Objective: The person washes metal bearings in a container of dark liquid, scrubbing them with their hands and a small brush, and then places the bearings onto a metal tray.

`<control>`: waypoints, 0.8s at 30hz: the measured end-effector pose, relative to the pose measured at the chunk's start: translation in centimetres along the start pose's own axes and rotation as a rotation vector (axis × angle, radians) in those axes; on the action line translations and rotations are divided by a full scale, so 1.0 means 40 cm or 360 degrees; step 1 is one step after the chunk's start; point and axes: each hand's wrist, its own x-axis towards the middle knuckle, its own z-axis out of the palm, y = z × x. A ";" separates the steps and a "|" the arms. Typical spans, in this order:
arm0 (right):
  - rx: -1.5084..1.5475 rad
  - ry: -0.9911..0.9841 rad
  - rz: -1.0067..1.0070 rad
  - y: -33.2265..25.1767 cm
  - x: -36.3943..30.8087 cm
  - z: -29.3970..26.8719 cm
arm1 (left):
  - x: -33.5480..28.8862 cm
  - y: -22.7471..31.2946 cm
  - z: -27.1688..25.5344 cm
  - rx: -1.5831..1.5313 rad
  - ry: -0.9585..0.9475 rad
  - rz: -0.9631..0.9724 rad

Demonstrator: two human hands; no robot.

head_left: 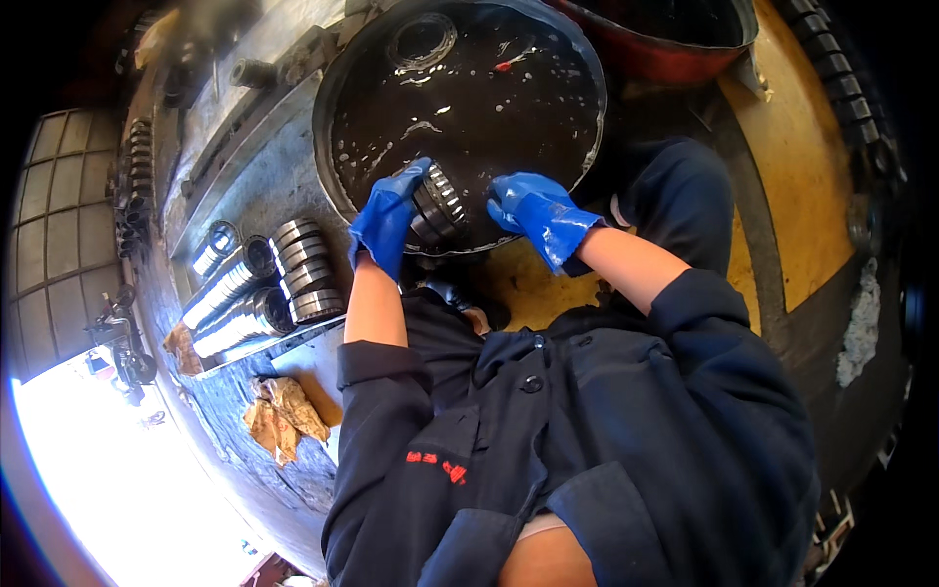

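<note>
Both hands wear blue rubber gloves and are over the near side of a large round tub (pixel 327 147) of dark liquid. My left hand (pixel 393 201) is closed on the left side of a roller bearing (pixel 437 205), a thick metal ring with shiny slots or rollers along its edge. The bearing is tilted near the tub's front rim. To its right, and apart from it, my right hand (pixel 533 207) has its fingers curled together. Whatever those fingers hold, if anything, is hidden. Inside the tub, a ring (pixel 423 41) shows at the far left, and a small red piece (pixel 504 67) lies near the back.
Stacked metal rings (pixel 305 269) stand in several rows on the bench (pixel 284 176) left of the tub. Crumpled brown paper (pixel 284 416) lies nearer me. A red drum (pixel 675 59) is at the back right. Dark ribbed parts (pixel 836 73) line the far right edge.
</note>
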 end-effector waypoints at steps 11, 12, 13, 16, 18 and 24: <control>0.1361 0.0151 0.0141 -0.075 0.147 0.170 | 0.047 0.006 0.015 0.0152 -0.0074 -0.0227; 0.1213 0.0208 0.0249 -0.085 0.153 0.162 | 0.053 0.005 0.012 0.0169 -0.0086 -0.0227; 0.1286 0.0196 0.0256 -0.079 0.156 0.168 | 0.048 -0.001 0.014 0.0104 -0.0078 -0.0296; 0.1532 0.0233 0.0310 -0.097 0.109 0.123 | 0.017 0.022 0.002 0.0081 -0.0018 -0.0417; 0.0560 0.0152 -0.0198 -0.127 0.071 0.021 | -0.032 0.066 -0.014 0.0300 0.0031 -0.0376; 0.0335 0.0025 -0.0169 0.065 0.180 0.075 | -0.081 0.135 0.078 0.0400 0.0115 -0.0197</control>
